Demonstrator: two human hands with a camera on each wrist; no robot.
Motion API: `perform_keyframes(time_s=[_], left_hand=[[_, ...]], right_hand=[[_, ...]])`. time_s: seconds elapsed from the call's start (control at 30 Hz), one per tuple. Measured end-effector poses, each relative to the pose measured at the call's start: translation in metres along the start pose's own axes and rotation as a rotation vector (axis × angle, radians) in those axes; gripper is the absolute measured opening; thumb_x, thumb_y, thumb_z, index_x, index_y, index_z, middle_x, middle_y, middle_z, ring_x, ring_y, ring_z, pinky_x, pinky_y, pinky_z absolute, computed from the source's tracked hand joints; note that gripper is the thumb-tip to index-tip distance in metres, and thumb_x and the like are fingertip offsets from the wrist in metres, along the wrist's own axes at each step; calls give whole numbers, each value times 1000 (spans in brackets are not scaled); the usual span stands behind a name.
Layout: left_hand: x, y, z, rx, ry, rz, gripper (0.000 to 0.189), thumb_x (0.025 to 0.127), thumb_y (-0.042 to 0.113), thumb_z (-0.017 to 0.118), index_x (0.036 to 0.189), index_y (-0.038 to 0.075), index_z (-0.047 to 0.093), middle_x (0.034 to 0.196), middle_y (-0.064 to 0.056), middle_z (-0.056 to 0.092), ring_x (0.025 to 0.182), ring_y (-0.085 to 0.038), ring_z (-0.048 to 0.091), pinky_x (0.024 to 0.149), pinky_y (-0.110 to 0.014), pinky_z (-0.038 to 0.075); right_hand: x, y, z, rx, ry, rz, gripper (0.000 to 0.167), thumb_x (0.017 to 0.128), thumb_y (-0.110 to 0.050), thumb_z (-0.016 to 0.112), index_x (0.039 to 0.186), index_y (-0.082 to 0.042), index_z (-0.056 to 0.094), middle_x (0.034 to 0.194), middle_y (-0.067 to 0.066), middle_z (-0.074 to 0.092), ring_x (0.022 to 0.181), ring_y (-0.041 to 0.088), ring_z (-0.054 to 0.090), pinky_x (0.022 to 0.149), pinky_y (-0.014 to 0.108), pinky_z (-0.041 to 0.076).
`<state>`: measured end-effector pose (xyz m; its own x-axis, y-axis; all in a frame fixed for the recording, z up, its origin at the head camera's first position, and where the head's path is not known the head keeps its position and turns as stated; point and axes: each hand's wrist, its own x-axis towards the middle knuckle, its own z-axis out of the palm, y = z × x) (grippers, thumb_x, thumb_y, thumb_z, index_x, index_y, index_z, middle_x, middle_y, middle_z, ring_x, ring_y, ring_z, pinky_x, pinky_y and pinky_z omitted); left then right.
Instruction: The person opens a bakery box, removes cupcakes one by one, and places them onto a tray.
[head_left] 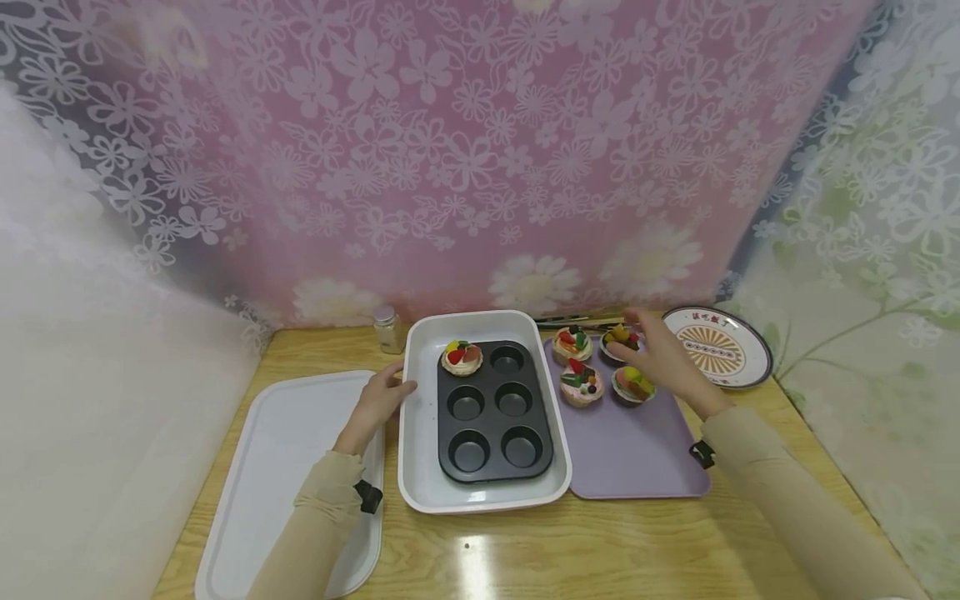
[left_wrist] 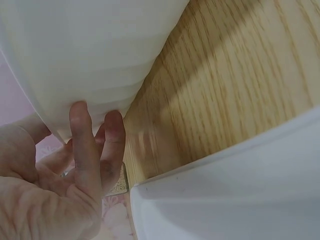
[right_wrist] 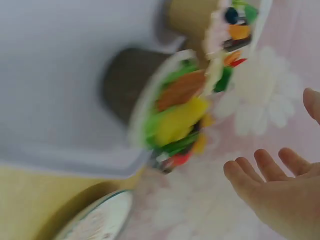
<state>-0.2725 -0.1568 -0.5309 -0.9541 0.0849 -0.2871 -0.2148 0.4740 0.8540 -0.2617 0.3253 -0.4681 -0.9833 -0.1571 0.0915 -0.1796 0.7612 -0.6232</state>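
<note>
My left hand [head_left: 378,398] holds the left rim of a deep white tray [head_left: 418,467], thumb over the edge and fingers [left_wrist: 82,130] against the outer wall. Inside that tray lies a black muffin tin [head_left: 491,421], and a fruit-topped cupcake [head_left: 461,358] sits in its far left cup. On the right, my right hand [head_left: 663,358] hovers with spread fingers over a purple tray [head_left: 630,467]. Its fingertips overlap a dark-based cupcake [head_left: 621,343] in the head view; the right wrist view shows nothing in the hand. Nearer stands a yellow-topped cupcake [right_wrist: 175,115].
A pink-creamed cupcake [head_left: 581,385] and a berry-topped one [head_left: 572,346] share the purple tray. At the far right lies a patterned plate [head_left: 720,346]. A flat white tray [head_left: 300,450] lies left, with a small jar [head_left: 387,332] behind. Thin brushes [head_left: 577,323] lie along the wall.
</note>
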Motion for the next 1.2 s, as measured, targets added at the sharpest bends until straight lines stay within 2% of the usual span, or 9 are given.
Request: perform_keyframes(time_s=[0.07,0.17,0.43,0.73,0.87,1.03,1.2], left_hand=[[1,0,0,2,-4,12,54,106,26,60,159,18,47,134,-25,65,105,-32,73,78,-34,63],[2,2,0,4,-14,27,55,106,25,60,159,17,46,133,-26,65,102,-31,74,74,-32,62],[3,4,1,-10,1,33,55,106,24,61,159,17,47,131,-26,67,100,-30,74,73,-31,61],[2,5,1,-7,5,26,55,106,25,62,158,16,48,130,-25,67,104,-33,74,77,-34,63],[1,3,0,-9,3,24,55,106,25,62,158,16,48,129,-25,67,104,-33,74,76,-34,63],[0,1,-2,-16,14,22,55,105,24,62,158,17,48,129,-25,68,102,-32,74,76,-34,63],[0,-1,-2,-23,15,14,54,105,24,63,158,18,49,128,-25,68,101,-31,74,75,-34,63]], right_hand=[[10,-12,1,19,-22,1,86,103,-45,67,163,0,26,163,30,38,149,50,38,119,69,36],[24,-31,5,53,-60,-21,88,103,-41,69,166,-2,21,166,28,33,153,49,35,121,69,34],[51,-78,31,74,-147,-107,88,100,-28,74,166,-4,22,168,24,33,153,47,35,121,68,34],[77,-111,69,52,-247,-135,93,97,-29,78,167,-8,21,170,20,31,153,44,38,121,61,40],[86,-125,88,41,-281,-147,95,97,-28,79,168,-8,19,172,19,29,155,43,36,123,59,38],[98,-140,112,-25,-285,-183,94,93,-28,82,166,-6,26,169,21,35,155,40,37,125,59,36],[100,-152,131,-65,-331,-194,93,93,-28,83,164,-5,29,169,19,36,155,37,39,127,55,35]])
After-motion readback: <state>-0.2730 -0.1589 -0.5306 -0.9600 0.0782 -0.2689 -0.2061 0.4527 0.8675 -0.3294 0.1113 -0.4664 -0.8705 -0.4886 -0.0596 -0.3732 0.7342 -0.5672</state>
